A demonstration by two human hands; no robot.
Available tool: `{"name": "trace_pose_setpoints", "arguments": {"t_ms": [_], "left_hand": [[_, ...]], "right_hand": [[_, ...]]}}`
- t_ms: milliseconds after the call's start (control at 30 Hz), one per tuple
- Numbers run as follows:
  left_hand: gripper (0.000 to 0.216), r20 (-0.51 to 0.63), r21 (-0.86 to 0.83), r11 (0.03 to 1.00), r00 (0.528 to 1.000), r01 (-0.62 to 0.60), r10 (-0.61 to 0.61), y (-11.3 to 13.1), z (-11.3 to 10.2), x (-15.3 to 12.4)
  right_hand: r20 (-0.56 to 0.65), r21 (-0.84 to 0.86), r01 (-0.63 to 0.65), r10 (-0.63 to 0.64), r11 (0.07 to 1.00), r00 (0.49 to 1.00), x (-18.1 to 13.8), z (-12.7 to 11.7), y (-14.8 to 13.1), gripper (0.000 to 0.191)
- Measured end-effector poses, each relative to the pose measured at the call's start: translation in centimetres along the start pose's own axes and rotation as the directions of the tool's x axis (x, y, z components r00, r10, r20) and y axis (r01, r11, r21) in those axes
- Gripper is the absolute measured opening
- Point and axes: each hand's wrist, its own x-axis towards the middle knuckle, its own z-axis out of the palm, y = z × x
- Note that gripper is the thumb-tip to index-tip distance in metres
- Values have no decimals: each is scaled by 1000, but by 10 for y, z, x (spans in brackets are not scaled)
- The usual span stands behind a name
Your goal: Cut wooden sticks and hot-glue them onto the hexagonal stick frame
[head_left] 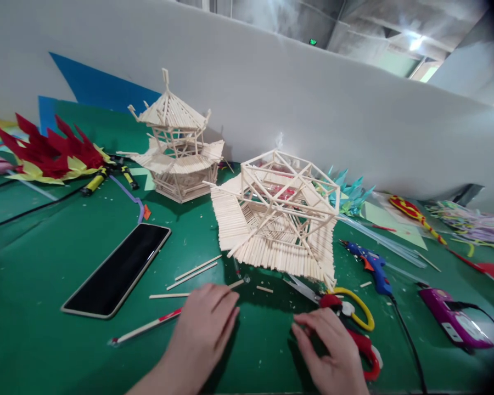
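My left hand (pixel 208 329) is palm down over thin wooden sticks, fingers stretched out and slightly bent. A slim stick with a red band (pixel 148 327) runs beneath it, and a plain wooden stick (pixel 168 296) reaches its back edge. My right hand (pixel 327 348) hovers low beside red-and-yellow-handled scissors (pixel 348 307); its fingers curl loosely, thumb and index tips close together, and I see nothing between them. Beyond both hands, a six-sided stick model (pixel 271 247) lies tilted, with a slatted skirt and an open frame on top. Two more loose sticks (pixel 193 274) lie left of it.
A finished-looking stick pagoda (pixel 177 159) stands at the back left. A phone (pixel 119 271) lies left. To the right are a blue glue gun (pixel 370 266) with its cable, clear glue sticks (pixel 382 241) and a purple device (pixel 455 318). Red-yellow craft pieces (pixel 57 151) sit far left.
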Motion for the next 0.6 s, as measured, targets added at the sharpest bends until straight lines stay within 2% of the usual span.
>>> {"name": "trace_pose_setpoints", "arguments": {"t_ms": [67, 167, 267, 367, 433, 500, 567, 600], "left_hand": [[25, -18, 214, 977, 999, -23, 27, -13, -12, 2], [22, -12, 436, 897, 996, -70, 83, -26, -15, 4], [26, -43, 534, 838, 986, -112, 159, -34, -8, -2], [27, -132, 547, 828, 964, -122, 229, -43, 0, -13], [25, -181, 536, 833, 947, -133, 267, -46, 0, -22], [23, -215, 491, 851, 921, -186, 325, -44, -3, -27], [23, -242, 403, 866, 879, -295, 411, -35, -7, -27], [23, -260, 341, 872, 856, -351, 447, -29, -10, -25]], "right_hand": [[27, 36, 29, -30, 999, 999, -4, 7, -6, 13], [60, 87, 68, -73, 994, 996, -5, 17, -12, 16], [71, 134, 65, -75, 989, 995, -1, 25, -17, 17], [75, 188, 7, -22, 982, 997, 5, 33, -23, 19], [34, 251, -98, 92, 963, 995, 8, 39, -29, 23], [-22, 389, -257, 288, 885, 957, 10, 46, -36, 27], [14, 592, -374, 455, 714, 891, 12, 53, -44, 36], [60, 673, -401, 494, 622, 867, 13, 54, -48, 39]]}}
